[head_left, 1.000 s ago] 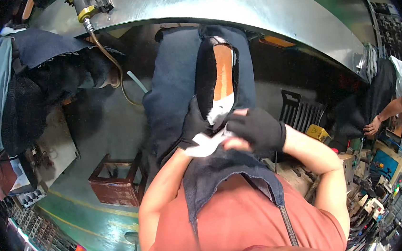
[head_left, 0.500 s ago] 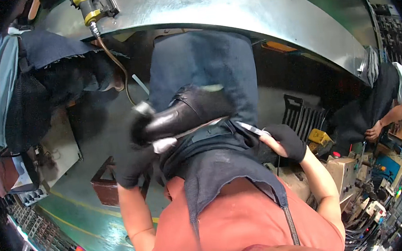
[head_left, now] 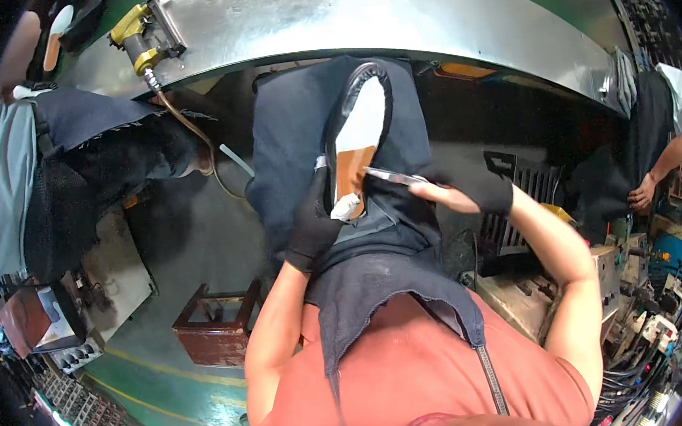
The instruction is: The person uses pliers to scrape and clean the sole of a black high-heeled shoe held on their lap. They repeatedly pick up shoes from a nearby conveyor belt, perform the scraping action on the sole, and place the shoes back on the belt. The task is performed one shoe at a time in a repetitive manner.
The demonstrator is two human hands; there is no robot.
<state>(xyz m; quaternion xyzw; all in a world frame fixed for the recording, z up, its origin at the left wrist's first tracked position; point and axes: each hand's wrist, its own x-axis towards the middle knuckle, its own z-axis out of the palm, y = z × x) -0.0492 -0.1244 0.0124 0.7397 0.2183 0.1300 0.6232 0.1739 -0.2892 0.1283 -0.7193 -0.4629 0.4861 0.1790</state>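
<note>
A black shoe [head_left: 360,120] lies sole side up over the dark cloth on my lap, its toe pointing away from me. Its underside is white toward the toe and tan toward the heel. Wrapped around the heel end is my left hand [head_left: 311,225], in a black glove with white coverings at the fingertips. My right hand [head_left: 469,189], also in a black glove with bare fingers showing, grips a slim silver metal tool [head_left: 391,177]. The tool's tip meets the tan part near its right edge; its exact kind is not clear.
A metal bench [head_left: 275,20] curves across the far side, with a yellow-black air tool [head_left: 139,42] and its hose at left. A brown wooden stool [head_left: 213,330] stands lower left. People sit at both sides; machinery [head_left: 633,309] crowds the right.
The shoe has turned from its side to underside up, toe away from me. My left hand has moved right with it. The tool in my right hand has come up to the shoe.
</note>
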